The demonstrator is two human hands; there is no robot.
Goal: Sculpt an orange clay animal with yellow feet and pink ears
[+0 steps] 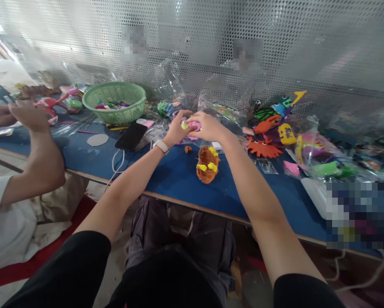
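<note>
Pointing lengthwise at the panel (194, 47), a brown oval (206, 159) lies near both hands' fingers (199, 119) gripping a yellowish lump (184, 125).

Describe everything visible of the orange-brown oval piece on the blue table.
The orange-brown oval piece looks like modelling clay, with a raised rim around a darker middle. Yellow lumps sit across its middle and near its far end; thin lines cross it. It lies on the blue table, pointing away from the person. Neither left hand nor right hand touches it.
</note>
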